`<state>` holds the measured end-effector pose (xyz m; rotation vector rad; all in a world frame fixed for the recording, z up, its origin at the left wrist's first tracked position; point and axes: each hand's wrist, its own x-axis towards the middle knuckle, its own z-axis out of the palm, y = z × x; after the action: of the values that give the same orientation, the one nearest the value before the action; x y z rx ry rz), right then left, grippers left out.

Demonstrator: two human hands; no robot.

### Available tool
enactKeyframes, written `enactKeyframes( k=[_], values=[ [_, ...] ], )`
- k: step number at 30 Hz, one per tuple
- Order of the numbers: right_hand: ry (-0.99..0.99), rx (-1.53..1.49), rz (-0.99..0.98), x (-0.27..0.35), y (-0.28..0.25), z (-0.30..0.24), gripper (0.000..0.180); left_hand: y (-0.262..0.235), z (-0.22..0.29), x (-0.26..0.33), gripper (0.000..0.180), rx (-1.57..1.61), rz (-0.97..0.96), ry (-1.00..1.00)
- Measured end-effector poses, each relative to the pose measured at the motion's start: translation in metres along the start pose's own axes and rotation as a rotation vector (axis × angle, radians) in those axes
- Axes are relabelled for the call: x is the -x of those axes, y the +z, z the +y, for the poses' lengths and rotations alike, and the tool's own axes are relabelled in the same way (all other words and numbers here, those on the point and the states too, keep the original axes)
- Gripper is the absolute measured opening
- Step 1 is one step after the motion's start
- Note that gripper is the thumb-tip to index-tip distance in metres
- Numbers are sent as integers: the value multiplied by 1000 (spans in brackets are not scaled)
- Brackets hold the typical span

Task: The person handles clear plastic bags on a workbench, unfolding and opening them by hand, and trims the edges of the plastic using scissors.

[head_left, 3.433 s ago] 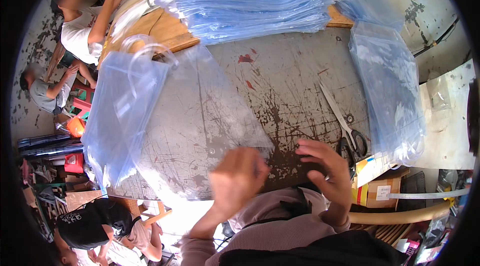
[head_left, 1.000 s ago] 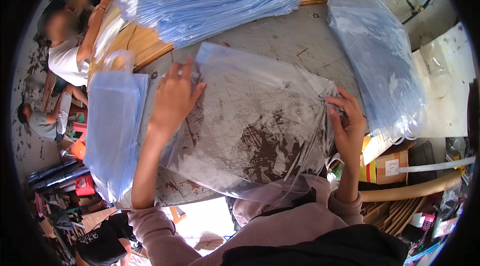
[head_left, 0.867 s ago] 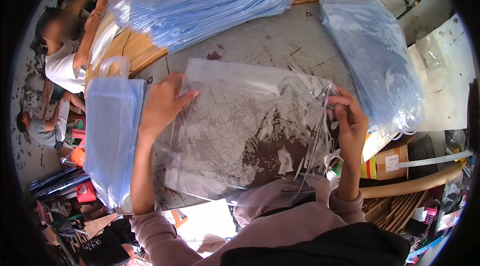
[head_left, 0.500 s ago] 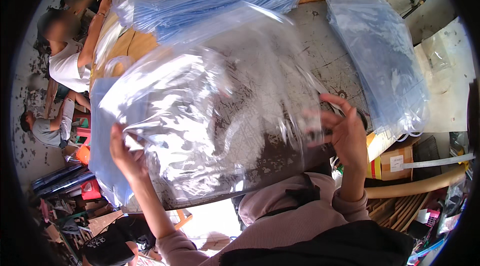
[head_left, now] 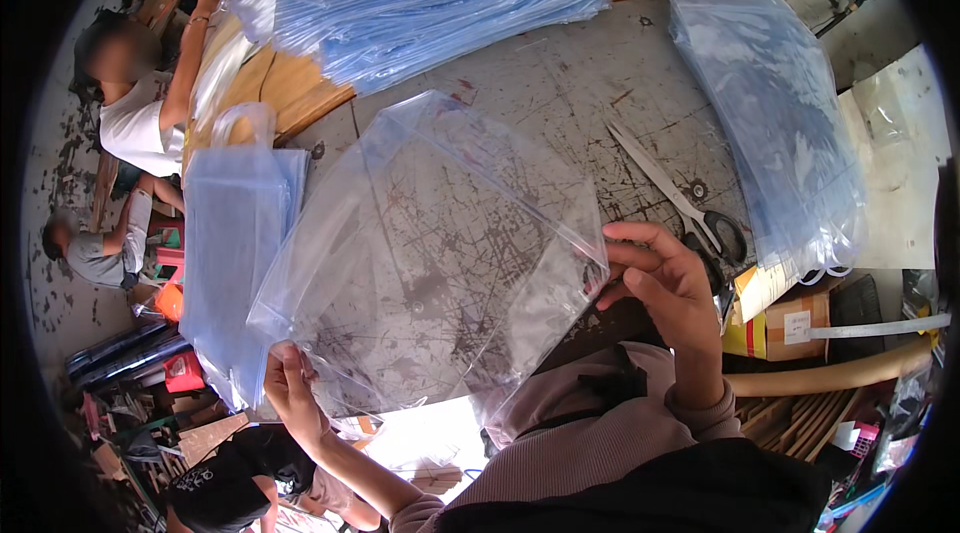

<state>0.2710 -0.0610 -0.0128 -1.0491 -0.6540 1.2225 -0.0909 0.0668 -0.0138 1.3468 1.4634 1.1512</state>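
Largest is the worn grey tabletop, scratched through to dark patches, its near edge in front of the person's lap. Along its far side lies a thick stack of blue-tinted, glossy plastic sheets, layered and uneven at the edges. Nearly as wide, the clear, colourless, thin plastic sheet is over the middle of the tabletop, between the two side piles, bowed and creased, its lower edge reaching past the table's near edge. On the right rests a bluish, see-through plastic pile with pale loops at its near end; on the left, a narrower pale-blue plastic pile with a whitish loop at its far end. Smaller, the black-handled steel scissors lie beyond the right hand, which is loosely spread, thumb apart from the fingers, fingertips at the sheet's right edge; whether they touch it I cannot tell. The left hand pinches the sheet's lower-left corner between thumb and fingers. The step in hand looks like turning or spreading the sheet; the next move seems to call for a surer right-hand hold and even tension.
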Motion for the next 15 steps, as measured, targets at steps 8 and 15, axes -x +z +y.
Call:
enactKeyframes(
  k=[8, 15],
  values=[
    [-114, -6, 22, 4, 5, 5, 35, 8, -10, 3, 14, 125, -18, 108],
    [-421, 39, 80, 7, 13, -4, 36, 45, 8, 5, 13, 59, -148, 128]
  ],
)
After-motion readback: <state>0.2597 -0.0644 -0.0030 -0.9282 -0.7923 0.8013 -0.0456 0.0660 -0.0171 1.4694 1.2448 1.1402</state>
